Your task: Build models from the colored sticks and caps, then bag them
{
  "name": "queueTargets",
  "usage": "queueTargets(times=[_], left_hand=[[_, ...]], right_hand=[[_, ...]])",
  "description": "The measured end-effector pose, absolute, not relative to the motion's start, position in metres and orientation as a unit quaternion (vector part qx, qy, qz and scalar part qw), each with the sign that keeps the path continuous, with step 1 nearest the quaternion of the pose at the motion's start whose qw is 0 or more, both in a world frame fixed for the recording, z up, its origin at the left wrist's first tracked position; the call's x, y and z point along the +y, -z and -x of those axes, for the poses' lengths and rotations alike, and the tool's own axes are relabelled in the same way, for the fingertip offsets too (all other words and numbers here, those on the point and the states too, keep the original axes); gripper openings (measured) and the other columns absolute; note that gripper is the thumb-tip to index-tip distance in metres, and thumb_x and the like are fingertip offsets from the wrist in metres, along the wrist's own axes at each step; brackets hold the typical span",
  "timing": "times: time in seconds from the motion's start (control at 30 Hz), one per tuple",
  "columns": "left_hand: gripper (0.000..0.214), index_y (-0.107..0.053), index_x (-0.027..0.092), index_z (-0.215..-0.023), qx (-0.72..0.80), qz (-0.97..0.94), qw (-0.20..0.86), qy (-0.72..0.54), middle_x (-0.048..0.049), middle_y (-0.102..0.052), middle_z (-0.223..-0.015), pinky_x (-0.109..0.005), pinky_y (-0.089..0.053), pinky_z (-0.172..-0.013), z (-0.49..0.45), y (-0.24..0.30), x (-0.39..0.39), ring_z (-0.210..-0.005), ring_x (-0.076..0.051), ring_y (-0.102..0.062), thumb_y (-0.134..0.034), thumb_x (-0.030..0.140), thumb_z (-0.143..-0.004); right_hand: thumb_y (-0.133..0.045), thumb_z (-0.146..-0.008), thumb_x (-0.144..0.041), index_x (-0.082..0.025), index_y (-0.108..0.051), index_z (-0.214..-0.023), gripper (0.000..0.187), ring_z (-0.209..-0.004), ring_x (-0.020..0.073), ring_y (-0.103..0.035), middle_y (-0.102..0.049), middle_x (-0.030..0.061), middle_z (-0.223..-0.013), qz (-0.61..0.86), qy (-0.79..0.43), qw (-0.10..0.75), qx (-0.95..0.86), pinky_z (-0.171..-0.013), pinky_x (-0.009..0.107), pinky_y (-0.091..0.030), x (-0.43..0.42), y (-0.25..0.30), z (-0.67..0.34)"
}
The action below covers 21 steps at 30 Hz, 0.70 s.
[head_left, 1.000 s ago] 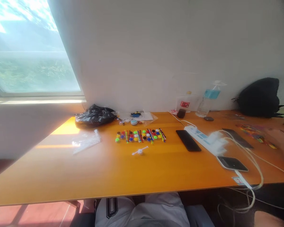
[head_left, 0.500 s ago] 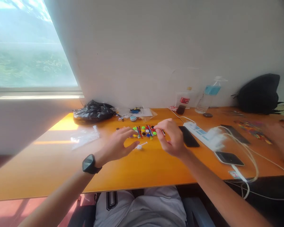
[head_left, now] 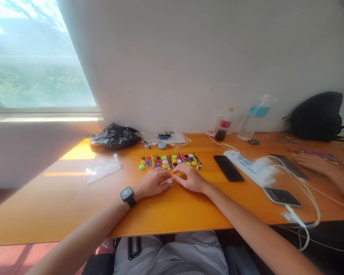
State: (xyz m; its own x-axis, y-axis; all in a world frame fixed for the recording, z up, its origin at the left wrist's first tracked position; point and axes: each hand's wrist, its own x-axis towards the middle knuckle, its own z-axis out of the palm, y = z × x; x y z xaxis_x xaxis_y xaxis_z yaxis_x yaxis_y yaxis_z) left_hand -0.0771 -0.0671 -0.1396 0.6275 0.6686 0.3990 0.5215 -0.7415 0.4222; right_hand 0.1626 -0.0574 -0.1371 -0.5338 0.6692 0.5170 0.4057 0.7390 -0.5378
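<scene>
Head: white stick [head_left: 169, 180] aslant, left end nearer, between left hand [head_left: 152, 182] and right hand [head_left: 192, 179], grip unclear.

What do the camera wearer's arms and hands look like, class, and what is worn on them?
The left hand and right hand are ungloved, with no sleeves visible on the forearms. A smartwatch with a black strap and rounded rectangular face circles the left wrist; the right wrist is bare.
</scene>
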Motion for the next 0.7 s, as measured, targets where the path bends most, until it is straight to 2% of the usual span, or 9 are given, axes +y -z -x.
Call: queueTargets(times=[0.13,0.2,0.43,0.5,0.6,0.7], left_hand=[[0.016,-0.069,0.022,-0.091,0.352,-0.879,0.152,-0.284,-0.0033,-0.072,-0.089,-0.031,-0.049,-0.075,0.0798,0.1389,-0.0655,-0.084,-0.019,-0.065,-0.066,0.038,-0.094],[0.019,-0.069,0.022,-0.089,0.352,-0.874,0.17,-0.287,-0.0031,-0.072,-0.087,-0.03,-0.049,-0.074,0.0821,0.1368,-0.0647,-0.083,-0.019,-0.065,-0.066,0.04,-0.094],[0.017,-0.071,0.023,-0.093,0.33,-0.873,0.172,-0.315,-0.007,-0.07,-0.103,-0.036,-0.052,-0.091,0.0852,0.1343,-0.0648,-0.099,-0.022,-0.065,-0.07,0.039,-0.091],[0.016,-0.07,0.023,-0.092,0.337,-0.872,0.166,-0.314,-0.0071,-0.07,-0.105,-0.036,-0.052,-0.09,0.0844,0.1346,-0.0653,-0.098,-0.023,-0.064,-0.073,0.038,-0.089],[0.015,-0.067,0.022,-0.087,0.361,-0.867,0.158,-0.306,-0.0054,-0.07,-0.095,-0.033,-0.051,-0.08,0.0838,0.1356,-0.0657,-0.09,-0.021,-0.064,-0.072,0.037,-0.089],[0.015,-0.067,0.022,-0.087,0.377,-0.861,0.156,-0.304,-0.0038,-0.069,-0.087,-0.032,-0.049,-0.074,0.0845,0.1381,-0.0648,-0.084,-0.02,-0.064,-0.07,0.036,-0.089]], right_hand=[[-0.068,-0.094,-0.024,-0.022,-0.072,-0.095,0.004,-0.092,0.0225,-0.065,-0.071,0.0052,-0.094,0.334,-0.201,0.346,-0.853,-0.086,0.036,-0.05,-0.055,0.1446,-0.1613],[-0.066,-0.096,-0.026,-0.022,-0.072,-0.094,0.008,-0.09,0.0216,-0.064,-0.069,0.005,-0.092,0.344,-0.205,0.351,-0.846,-0.083,0.035,-0.05,-0.0535,0.1461,-0.1595],[-0.052,-0.106,-0.037,-0.022,-0.073,-0.09,0.03,-0.093,0.0218,-0.062,-0.063,0.0063,-0.096,0.37,-0.183,0.38,-0.828,-0.088,0.037,-0.049,-0.053,0.1399,-0.1585],[-0.055,-0.105,-0.036,-0.022,-0.073,-0.092,0.026,-0.095,0.0227,-0.061,-0.063,0.0065,-0.096,0.375,-0.179,0.376,-0.828,-0.089,0.039,-0.049,-0.0531,0.1403,-0.1595],[-0.067,-0.097,-0.033,-0.023,-0.074,-0.095,0.012,-0.099,0.0244,-0.062,-0.064,0.0067,-0.098,0.371,-0.182,0.362,-0.836,-0.093,0.041,-0.049,-0.0538,0.1422,-0.1605],[-0.071,-0.094,-0.033,-0.023,-0.075,-0.096,0.011,-0.1,0.0243,-0.062,-0.064,0.0063,-0.1,0.362,-0.2,0.359,-0.837,-0.095,0.041,-0.049,-0.0553,0.1417,-0.1602]])
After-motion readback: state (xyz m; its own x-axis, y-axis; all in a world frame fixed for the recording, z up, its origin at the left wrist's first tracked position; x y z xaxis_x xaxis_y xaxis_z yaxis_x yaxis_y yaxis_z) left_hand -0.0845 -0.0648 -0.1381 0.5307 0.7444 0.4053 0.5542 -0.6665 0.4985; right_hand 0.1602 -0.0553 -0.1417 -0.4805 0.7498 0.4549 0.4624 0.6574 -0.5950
